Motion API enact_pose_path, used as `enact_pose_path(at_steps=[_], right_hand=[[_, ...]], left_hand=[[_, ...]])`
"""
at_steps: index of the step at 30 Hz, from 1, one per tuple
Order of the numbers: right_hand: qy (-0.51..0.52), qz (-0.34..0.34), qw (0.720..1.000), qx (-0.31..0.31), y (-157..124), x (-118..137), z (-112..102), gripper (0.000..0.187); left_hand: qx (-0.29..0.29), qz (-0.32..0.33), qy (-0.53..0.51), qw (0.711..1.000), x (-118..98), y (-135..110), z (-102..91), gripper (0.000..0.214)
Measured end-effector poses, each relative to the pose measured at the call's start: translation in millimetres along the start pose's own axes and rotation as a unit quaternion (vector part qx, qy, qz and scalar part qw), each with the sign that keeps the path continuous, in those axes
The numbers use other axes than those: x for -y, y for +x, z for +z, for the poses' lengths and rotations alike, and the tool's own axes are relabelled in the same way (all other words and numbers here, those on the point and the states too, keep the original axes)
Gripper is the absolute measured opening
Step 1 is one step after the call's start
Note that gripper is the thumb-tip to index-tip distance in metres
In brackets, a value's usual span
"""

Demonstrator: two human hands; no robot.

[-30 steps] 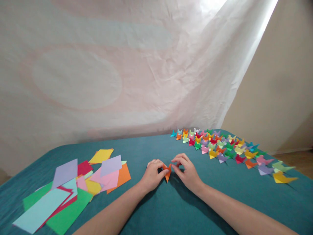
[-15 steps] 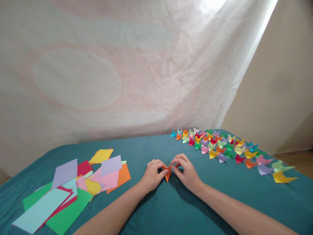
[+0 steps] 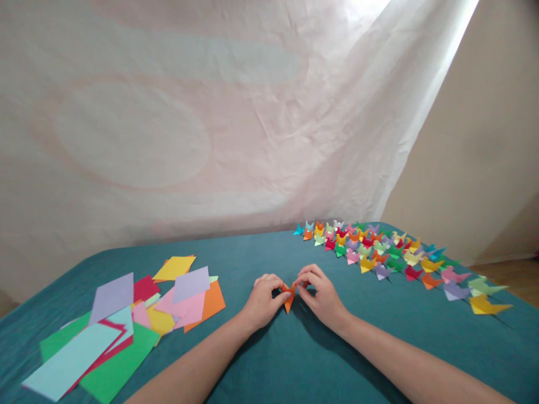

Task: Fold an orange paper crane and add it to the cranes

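A small folded orange paper figure (image 3: 288,301) is held just above or on the teal cloth, at the front middle of the table. My left hand (image 3: 266,299) pinches its left side between thumb and fingers. At its upper right tip, my right hand (image 3: 318,293) has thumb and fingertips closed on the paper. The figure's lower point faces me, and its upper part is partly hidden by the fingers.
Loose coloured paper sheets (image 3: 118,331) overlap in a spread pile on the left. Rows of small folded paper birds (image 3: 379,252) in many colours stand at the right and back right. Behind the teal-covered table (image 3: 236,252) hangs a pale sheet (image 3: 236,123).
My right hand has shifted very slightly to the right at the figure's tip. My left hand and the orange paper figure look almost the same.
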State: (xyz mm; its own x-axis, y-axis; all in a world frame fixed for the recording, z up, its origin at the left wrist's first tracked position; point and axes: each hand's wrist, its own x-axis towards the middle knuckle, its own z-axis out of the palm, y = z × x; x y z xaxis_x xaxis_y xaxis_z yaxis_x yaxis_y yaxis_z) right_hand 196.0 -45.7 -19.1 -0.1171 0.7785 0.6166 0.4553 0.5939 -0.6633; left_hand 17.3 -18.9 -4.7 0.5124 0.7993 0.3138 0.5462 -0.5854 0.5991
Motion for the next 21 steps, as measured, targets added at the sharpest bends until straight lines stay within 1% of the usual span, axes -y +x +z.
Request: enact_pose_path(at_steps=[13,21], right_hand=[[0.011,0.005,1.000,0.008,0.6,1.8,0.5,0.013],[-0.001,0.016,1.000,0.017,-0.9,4.1,-0.9,0.021]], left_hand=[[-0.007,-0.002,-0.007,1.000,0.5,0.0,0.1,0.011],[-0.021,0.000,-0.021,1.000,2.7,-0.8,1.5,0.012]])
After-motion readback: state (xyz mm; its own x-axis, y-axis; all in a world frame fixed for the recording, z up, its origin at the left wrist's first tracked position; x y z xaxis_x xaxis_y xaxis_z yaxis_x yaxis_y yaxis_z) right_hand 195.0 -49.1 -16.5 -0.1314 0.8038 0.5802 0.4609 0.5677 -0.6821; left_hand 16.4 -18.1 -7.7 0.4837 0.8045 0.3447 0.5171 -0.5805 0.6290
